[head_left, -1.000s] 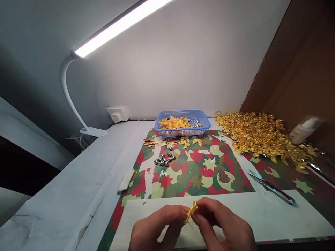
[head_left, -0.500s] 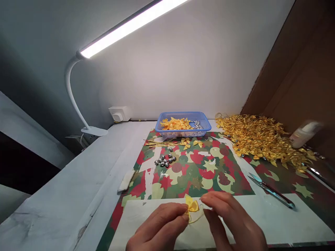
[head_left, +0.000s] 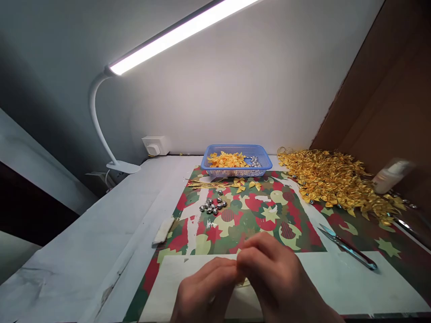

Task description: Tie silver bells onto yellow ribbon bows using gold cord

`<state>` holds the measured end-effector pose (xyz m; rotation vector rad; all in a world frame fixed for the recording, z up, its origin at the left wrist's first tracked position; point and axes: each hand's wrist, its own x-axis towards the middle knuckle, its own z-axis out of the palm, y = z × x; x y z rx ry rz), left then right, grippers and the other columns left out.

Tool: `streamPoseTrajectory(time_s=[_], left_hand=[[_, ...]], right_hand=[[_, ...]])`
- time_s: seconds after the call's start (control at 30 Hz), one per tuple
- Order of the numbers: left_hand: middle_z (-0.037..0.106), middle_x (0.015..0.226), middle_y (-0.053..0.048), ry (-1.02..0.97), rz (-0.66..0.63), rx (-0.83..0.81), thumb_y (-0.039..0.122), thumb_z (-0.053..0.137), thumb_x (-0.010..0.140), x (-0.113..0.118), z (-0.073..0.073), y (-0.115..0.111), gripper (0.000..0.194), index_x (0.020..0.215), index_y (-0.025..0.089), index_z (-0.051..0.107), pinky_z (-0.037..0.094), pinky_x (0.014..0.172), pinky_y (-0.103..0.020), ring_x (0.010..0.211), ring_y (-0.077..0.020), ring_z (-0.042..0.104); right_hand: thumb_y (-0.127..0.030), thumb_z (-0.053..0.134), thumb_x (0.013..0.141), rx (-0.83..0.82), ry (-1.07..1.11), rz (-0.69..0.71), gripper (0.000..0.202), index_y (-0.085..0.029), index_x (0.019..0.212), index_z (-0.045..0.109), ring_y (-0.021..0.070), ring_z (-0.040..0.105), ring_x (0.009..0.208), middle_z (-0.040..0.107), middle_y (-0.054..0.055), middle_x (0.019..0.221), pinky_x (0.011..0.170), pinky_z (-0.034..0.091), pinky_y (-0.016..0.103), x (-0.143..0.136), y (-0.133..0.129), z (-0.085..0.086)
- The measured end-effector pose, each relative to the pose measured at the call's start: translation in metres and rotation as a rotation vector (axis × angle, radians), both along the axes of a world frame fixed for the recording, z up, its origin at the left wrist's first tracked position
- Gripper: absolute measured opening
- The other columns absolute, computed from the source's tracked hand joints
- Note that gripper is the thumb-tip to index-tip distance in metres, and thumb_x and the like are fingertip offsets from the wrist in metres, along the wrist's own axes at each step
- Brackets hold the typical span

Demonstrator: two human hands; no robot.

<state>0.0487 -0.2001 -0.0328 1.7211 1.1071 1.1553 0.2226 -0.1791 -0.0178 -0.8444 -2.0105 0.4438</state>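
Meeting in front of the basket (head_left: 236,169): left hand (head_left: 209,283), right hand (head_left: 274,271).
Fingertips hidden, cannot tell what either grip pinches; yellow cord (head_left: 244,283) shows between.

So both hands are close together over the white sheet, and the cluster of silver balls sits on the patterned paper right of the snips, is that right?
Not quite: in the head view, the silver balls lie left of the snips. They are on the patterned paper, and the left hand and right hand are close together over the white sheet.
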Motion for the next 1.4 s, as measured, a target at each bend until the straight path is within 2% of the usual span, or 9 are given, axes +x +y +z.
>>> streamPoseTrajectory(time_s=[0.1, 0.23, 0.3, 0.37, 0.5, 0.73, 0.97, 1.13, 1.4], left_hand=[[0.077, 0.072, 0.000, 0.016, 0.118, -0.190, 0.022, 0.065, 0.087, -0.001, 0.000, 0.005, 0.015, 0.078, 0.024, 0.077, 0.055, 0.063, -0.021, 0.066, -0.0178, 0.070], [0.080, 0.077, -0.001, -0.014, 0.192, -0.285, 0.025, 0.066, 0.083, -0.004, -0.004, 0.011, 0.012, 0.081, 0.023, 0.077, 0.057, 0.066, -0.022, 0.072, -0.0203, 0.072], [0.079, 0.074, -0.001, 0.005, 0.201, -0.280, 0.023, 0.064, 0.083, -0.005, -0.007, 0.014, 0.013, 0.079, 0.023, 0.077, 0.055, 0.063, -0.023, 0.069, -0.0199, 0.071], [0.078, 0.072, 0.000, 0.027, 0.209, -0.275, 0.021, 0.063, 0.082, -0.004, -0.009, 0.016, 0.015, 0.078, 0.022, 0.077, 0.054, 0.061, -0.023, 0.066, -0.0196, 0.070], [0.078, 0.073, 0.000, 0.071, 0.231, -0.250, 0.018, 0.060, 0.080, -0.001, -0.011, 0.019, 0.017, 0.079, 0.022, 0.076, 0.050, 0.063, -0.024, 0.067, -0.0192, 0.068], [0.073, 0.069, 0.001, 0.091, 0.212, -0.253, 0.017, 0.057, 0.078, 0.000, -0.006, 0.020, 0.016, 0.075, 0.022, 0.072, 0.049, 0.061, -0.025, 0.065, -0.0191, 0.065], [0.070, 0.066, 0.001, 0.078, 0.248, -0.256, 0.022, 0.059, 0.079, 0.003, -0.003, 0.021, 0.014, 0.074, 0.021, 0.072, 0.046, 0.060, -0.025, 0.063, -0.0182, 0.062], [0.071, 0.067, 0.000, 0.071, 0.253, -0.248, 0.021, 0.058, 0.079, 0.003, -0.003, 0.022, 0.014, 0.074, 0.021, 0.071, 0.047, 0.061, -0.026, 0.065, -0.0196, 0.064], [0.071, 0.065, 0.001, 0.068, 0.259, -0.217, 0.021, 0.060, 0.080, 0.003, -0.005, 0.024, 0.016, 0.072, 0.022, 0.073, 0.047, 0.058, -0.025, 0.062, -0.0193, 0.062]], right_hand=[[-0.013, 0.046, 0.094, -0.150, 0.253, 0.041, 0.014, -0.021, 0.084, 0.052, 0.0100, 0.052, 0.066, 0.055, -0.001, 0.079, 0.059, 0.045, 0.020, -0.003, 0.012, 0.012], [-0.033, 0.045, 0.102, -0.664, 0.535, 0.142, 0.019, -0.022, 0.088, 0.052, 0.0062, 0.049, 0.051, 0.056, -0.005, 0.070, 0.045, 0.042, 0.016, -0.004, 0.024, 0.023], [-0.040, 0.045, 0.102, -0.790, 0.664, 0.202, 0.023, -0.023, 0.088, 0.050, 0.0060, 0.055, 0.051, 0.060, -0.005, 0.074, 0.046, 0.049, 0.017, -0.001, 0.027, 0.027], [-0.041, 0.049, 0.101, -0.747, 0.744, 0.186, 0.022, -0.023, 0.089, 0.049, 0.0067, 0.060, 0.054, 0.062, -0.006, 0.075, 0.053, 0.055, 0.021, 0.002, 0.028, 0.032], [-0.037, 0.051, 0.102, -0.599, 0.792, 0.127, 0.015, -0.026, 0.092, 0.052, 0.0068, 0.062, 0.058, 0.062, -0.007, 0.072, 0.062, 0.057, 0.023, 0.009, 0.026, 0.044], [-0.029, 0.053, 0.101, -0.409, 0.882, 0.089, 0.007, -0.029, 0.097, 0.058, 0.0048, 0.059, 0.055, 0.062, -0.008, 0.071, 0.062, 0.056, 0.019, 0.018, 0.022, 0.064], [-0.025, 0.049, 0.103, -0.327, 0.873, 0.032, 0.011, -0.029, 0.098, 0.058, 0.0079, 0.066, 0.061, 0.061, -0.007, 0.070, 0.055, 0.054, 0.017, 0.023, 0.016, 0.071], [-0.021, 0.047, 0.103, -0.224, 0.899, -0.014, 0.016, -0.028, 0.097, 0.059, 0.0101, 0.063, 0.066, 0.063, -0.005, 0.072, 0.071, 0.061, 0.030, 0.026, 0.007, 0.082], [-0.020, 0.047, 0.103, -0.199, 0.920, -0.013, 0.017, -0.027, 0.092, 0.058, 0.0089, 0.063, 0.064, 0.062, -0.004, 0.069, 0.068, 0.061, 0.027, 0.025, 0.004, 0.088]])
